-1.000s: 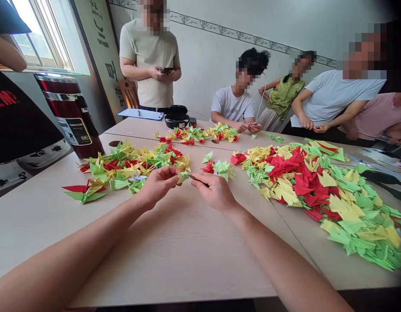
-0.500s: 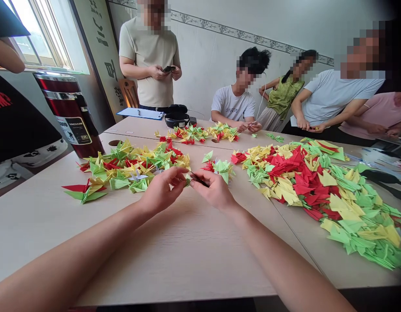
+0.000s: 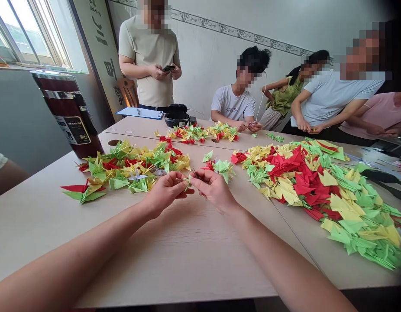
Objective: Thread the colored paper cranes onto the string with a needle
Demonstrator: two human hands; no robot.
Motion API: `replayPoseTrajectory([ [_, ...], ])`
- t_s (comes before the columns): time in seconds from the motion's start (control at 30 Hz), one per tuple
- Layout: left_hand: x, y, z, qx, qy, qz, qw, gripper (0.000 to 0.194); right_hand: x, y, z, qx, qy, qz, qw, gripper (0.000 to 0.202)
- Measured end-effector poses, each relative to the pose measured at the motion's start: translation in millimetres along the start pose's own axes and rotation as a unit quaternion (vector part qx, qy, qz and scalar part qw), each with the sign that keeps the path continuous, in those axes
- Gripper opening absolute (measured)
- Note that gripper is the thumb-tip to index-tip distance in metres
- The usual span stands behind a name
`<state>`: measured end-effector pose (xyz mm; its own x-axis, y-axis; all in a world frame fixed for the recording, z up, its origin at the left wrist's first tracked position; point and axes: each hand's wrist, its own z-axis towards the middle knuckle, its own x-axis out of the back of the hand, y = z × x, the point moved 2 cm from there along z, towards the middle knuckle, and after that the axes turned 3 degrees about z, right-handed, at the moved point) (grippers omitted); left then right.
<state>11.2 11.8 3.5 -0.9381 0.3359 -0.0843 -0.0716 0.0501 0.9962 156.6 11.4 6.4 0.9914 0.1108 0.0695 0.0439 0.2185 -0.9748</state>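
Observation:
Between the fingertips of my left hand (image 3: pixel 166 190) is a small green folded paper piece (image 3: pixel 188 183), most of it covered by the fingers. Close beside it, my right hand (image 3: pixel 216 188) pinches a thin dark pointed tool (image 3: pixel 195 174) that looks like tweezers, its tips near the green paper. Both hands hover just above the table, almost touching. Behind my left hand spreads a pile of folded paper cranes (image 3: pixel 122 162) in green, yellow and red. A few more cranes (image 3: pixel 222 168) lie just beyond my right hand.
A large heap of folded paper (image 3: pixel 312 186) covers the table's right side. At the left stands a dark red vacuum flask (image 3: pixel 69 115). Farther back are a clipboard (image 3: pixel 140 113), a black case (image 3: pixel 176 117) and another crane row (image 3: pixel 200 133). Several people are around the table.
My left fingers have shifted slightly and show more of the green paper. The dark tool has turned in my right hand. A person at the far left has moved mostly out of view.

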Motion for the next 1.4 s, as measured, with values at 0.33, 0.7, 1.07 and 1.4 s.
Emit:
replayPoseTrajectory([
  [0.33,13.8,3,9,-0.126,0.092,0.108,0.982,0.027,1,-9,-9,0.161,0.026,-0.210,0.964,0.021],
  [0.7,9.3,1,7,-0.159,0.044,0.148,0.975,0.023,0,-10,-10,0.170,0.020,-0.334,0.927,0.015],
  [1.07,10.1,-1,8,-0.161,0.043,0.163,0.972,0.020,1,-9,-10,0.183,0.024,-0.357,0.916,0.013],
  [1.4,12.3,1,8,-0.169,0.054,0.161,0.971,0.020,1,-8,-9,0.198,0.045,-0.326,0.923,0.017],
])
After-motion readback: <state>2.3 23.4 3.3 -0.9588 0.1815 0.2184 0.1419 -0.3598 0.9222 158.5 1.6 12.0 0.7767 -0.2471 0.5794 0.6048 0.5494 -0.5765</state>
